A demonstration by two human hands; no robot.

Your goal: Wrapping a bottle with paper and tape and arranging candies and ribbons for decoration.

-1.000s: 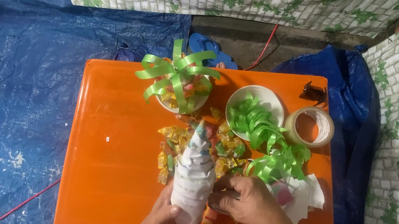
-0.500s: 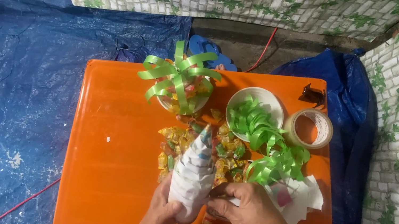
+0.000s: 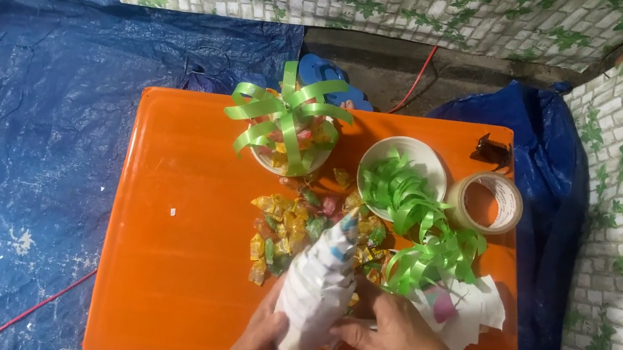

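Since a sec ago the white cone (image 3: pixel 318 286) tilts a bit more upright, tip toward the candy pile (image 3: pixel 302 228); right hand (image 3: pixel 397 341) has slid in to its base, so the wrap work is down at the bottom end. Left hand (image 3: pixel 258 343) cups it from below, both closed on it. Cone: papery, ridged, w/ blue flecks. Green ribbon curls (image 3: pixel 419 235) glossy; orange table (image 3: pixel 170 261) smooth plastic.

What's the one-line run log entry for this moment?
left hand: holds white wrapped cone | right hand: on cone's side | nearby: candies, green ribbon curls, tape roll | surface: orange table
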